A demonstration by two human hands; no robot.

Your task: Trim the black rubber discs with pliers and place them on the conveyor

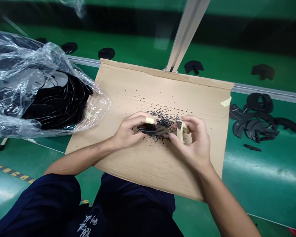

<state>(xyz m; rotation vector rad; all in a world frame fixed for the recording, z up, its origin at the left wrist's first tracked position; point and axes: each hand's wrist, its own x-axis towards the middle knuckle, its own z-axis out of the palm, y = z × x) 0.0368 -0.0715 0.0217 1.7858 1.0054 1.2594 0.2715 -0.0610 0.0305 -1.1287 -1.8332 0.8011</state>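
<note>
My left hand (128, 131) is closed on a thin, dark curved plastic part (154, 130), gripping its left end between thumb and fingers. Pale tape is wrapped round one finger of that hand. In my right hand (194, 141) sits a small pair of nippers (180, 126) with pale yellow handles, the fingers curled about them. Their dark metal head is close to the right end of the plastic part; whether they touch it I cannot tell. Beneath both hands, many tiny black scraps (160, 115) are scattered over a cardboard sheet (143, 168).
On the left a clear plastic bag (12, 98) lies open, full of black curved parts (56, 105). A loose pile of similar parts (259, 121) rests right of the cardboard. Behind it, a metal post (187, 33) rises, and more parts (193, 66) lie on a green belt.
</note>
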